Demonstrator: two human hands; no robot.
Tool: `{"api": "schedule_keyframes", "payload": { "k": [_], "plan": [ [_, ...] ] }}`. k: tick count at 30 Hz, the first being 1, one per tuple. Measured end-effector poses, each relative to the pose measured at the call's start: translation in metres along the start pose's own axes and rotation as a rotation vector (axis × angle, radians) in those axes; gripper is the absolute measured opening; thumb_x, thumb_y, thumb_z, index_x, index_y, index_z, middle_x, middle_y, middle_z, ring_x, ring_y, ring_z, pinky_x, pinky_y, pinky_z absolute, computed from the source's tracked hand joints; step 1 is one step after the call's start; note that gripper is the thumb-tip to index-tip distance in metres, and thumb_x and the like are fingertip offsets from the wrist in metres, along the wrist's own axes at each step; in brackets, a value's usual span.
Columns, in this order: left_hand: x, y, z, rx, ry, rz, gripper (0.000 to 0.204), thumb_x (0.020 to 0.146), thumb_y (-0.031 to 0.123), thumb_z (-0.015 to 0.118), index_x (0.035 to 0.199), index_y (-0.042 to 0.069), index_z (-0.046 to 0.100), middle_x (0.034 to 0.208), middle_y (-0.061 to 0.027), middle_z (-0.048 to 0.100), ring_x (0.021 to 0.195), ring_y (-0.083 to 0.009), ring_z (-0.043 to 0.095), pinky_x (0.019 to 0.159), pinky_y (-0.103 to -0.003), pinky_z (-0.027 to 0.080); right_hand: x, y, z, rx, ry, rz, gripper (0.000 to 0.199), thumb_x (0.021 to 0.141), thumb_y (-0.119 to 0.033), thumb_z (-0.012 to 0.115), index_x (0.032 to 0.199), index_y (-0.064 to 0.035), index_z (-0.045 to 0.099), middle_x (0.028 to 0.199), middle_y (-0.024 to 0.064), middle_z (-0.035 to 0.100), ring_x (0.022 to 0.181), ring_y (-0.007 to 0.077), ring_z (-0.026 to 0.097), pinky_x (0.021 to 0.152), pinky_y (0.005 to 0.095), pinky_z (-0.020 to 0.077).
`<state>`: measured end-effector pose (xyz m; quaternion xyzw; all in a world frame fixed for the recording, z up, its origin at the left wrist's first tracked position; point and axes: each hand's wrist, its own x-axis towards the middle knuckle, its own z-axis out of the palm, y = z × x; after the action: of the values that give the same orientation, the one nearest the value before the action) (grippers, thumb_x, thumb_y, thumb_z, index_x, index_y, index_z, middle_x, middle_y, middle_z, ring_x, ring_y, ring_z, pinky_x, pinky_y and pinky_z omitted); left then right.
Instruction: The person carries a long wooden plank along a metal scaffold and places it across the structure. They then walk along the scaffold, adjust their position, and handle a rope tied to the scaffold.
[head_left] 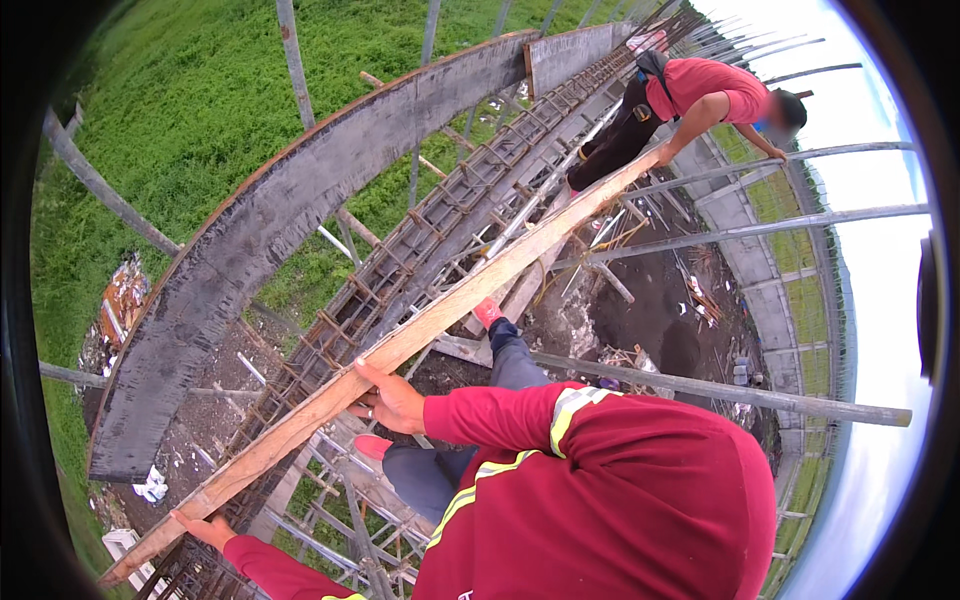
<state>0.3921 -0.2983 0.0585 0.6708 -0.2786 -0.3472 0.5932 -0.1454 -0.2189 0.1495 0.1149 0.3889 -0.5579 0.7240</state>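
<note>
Under the fingers of both hands runs a long wooden plank (420,325), slanting from the lower left up toward a co-worker (690,100) in a red shirt who grips its far end. Right hand (390,400) lies on the plank's upper edge, fingers curled over the wood, thumb along the top. Left hand (205,528) clasps the plank near its lower end; its fingertips are hidden behind the board. Just beyond the fingers sits a trough of dark formwork panels (260,230) holding a rebar cage (440,225). Below the hands, steel scaffold pipes (720,390) cross, partly blocked by the person's red sleeves and knees. Rubble far below is hard to make out.
</note>
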Motion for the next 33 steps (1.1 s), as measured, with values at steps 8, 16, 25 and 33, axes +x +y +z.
{"api": "schedule_keyframes", "payload": {
  "k": [8, 16, 25, 33],
  "plan": [
    [-0.057, 0.062, 0.075, -0.431, -0.052, -0.365, 0.068, 0.09, 0.054, 0.055, 0.133, 0.002, 0.043, 0.127, -0.0111, 0.052, 0.115, -0.0271, 0.054, 0.099, -0.043, 0.045, -0.005, -0.026, -0.008, 0.008, 0.046, -0.049, 0.053, 0.087, -0.041, 0.067, 0.121, -0.0047, 0.047, 0.123, 0.0135, 0.047, 0.119, 0.0322, 0.046, 0.107, 0.0504, 0.038],
    [-0.127, 0.071, 0.202, -0.605, 0.167, -0.423, 0.058, 0.084, 0.034, 0.072, 0.127, 0.002, 0.049, 0.12, -0.0116, 0.056, 0.107, -0.0261, 0.056, 0.091, -0.042, 0.047, -0.01, -0.136, -0.053, -0.122, 0.145, -0.268, 0.049, 0.085, -0.041, 0.07, 0.118, -0.0092, 0.051, 0.12, 0.0127, 0.049, 0.113, 0.0276, 0.049, 0.098, 0.0441, 0.0439],
    [-0.199, 0.045, 0.274, -0.703, 0.103, -0.456, 0.041, 0.086, 0.03, 0.07, 0.117, 0.009, 0.055, 0.106, -0.0067, 0.058, 0.096, -0.023, 0.057, 0.083, -0.044, 0.05, -0.019, -0.218, -0.099, -0.175, 0.28, -0.401, 0.058, 0.085, -0.054, 0.063, 0.12, -0.0103, 0.051, 0.115, 0.011, 0.051, 0.104, 0.0237, 0.05, 0.086, 0.0404, 0.0453],
    [-0.224, 0.055, 0.276, -0.594, 0.021, -0.477, 0.058, 0.089, 0.038, 0.065, 0.13, 0.002, 0.047, 0.123, -0.0161, 0.052, 0.114, -0.0306, 0.051, 0.098, -0.048, 0.043, -0.013, -0.196, -0.121, -0.044, 0.233, -0.458, 0.063, 0.084, -0.069, 0.052, 0.117, -0.0157, 0.053, 0.11, 0.0047, 0.057, 0.106, 0.0231, 0.053, 0.095, 0.0489, 0.0374]
  ]
}}
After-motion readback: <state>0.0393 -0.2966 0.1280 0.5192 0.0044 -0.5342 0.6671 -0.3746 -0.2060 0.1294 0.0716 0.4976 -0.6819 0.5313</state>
